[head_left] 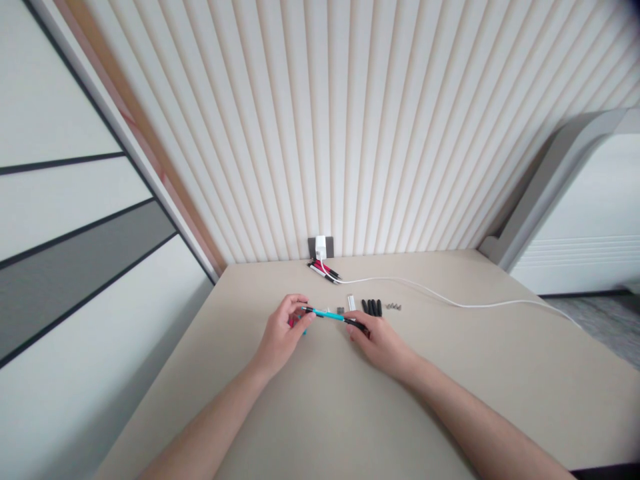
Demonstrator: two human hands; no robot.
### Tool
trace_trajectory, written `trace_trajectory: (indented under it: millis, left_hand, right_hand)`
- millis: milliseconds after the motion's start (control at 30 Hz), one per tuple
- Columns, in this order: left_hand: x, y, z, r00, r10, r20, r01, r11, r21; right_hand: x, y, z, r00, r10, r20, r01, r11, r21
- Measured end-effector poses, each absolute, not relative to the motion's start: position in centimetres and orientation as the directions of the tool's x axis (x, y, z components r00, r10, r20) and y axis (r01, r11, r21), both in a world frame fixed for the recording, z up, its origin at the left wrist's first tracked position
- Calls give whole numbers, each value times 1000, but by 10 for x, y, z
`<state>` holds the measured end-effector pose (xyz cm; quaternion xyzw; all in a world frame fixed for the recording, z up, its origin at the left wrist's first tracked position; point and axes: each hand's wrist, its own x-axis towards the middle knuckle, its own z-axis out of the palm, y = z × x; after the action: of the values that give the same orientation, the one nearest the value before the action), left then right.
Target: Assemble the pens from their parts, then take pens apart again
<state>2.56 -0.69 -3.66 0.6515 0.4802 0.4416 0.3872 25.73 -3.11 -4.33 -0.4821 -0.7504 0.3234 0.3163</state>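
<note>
A blue ballpoint pen (329,315) with black ends is held level above the table between my two hands. My left hand (283,328) pinches its left end between thumb and fingers. My right hand (376,339) is closed round its black right end, which the fingers partly hide. Pink and blue pen parts lie behind my left fingers, mostly covered. Just beyond my right hand are black rubber grips (372,307) in a row, thin white refills (351,303) and small metal springs (394,307). Some small grey pieces (341,311) sit behind the pen.
At the back of the tan table (320,413), several pens (324,272) lie below a white charger (321,247) plugged into the wall socket. Its white cable (425,287) runs to the right edge. A ribbed wall stands behind; a white cabinet (75,280) is at left.
</note>
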Motion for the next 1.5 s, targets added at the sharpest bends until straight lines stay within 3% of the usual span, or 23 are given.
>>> trace_trajectory:
  millis: [467,833,1000,1267,1500]
  left_hand:
    - [27,-8,-34,145,976,163,324,-203,924]
    - [26,-6,-38,135,977,165,224,-192,955]
    - [24,-3,-41,99,981,165,188,-181,965]
    - [20,1,-48,31,975,220,305,-219,927]
    - [19,-1,-47,73,970,230,384,-240,892]
  right_hand:
    - [259,-28,-42,-290,931,221,524,348,-777]
    - [258,-34,-37,-386,900,204,602,413,-683]
    - [258,-33,-39,-347,909,230,631,408,-660]
    - [262,-32,-43,-334,922,197,707,383,-595]
    - [262,-32,-45,-280,942,187,760,337,-556]
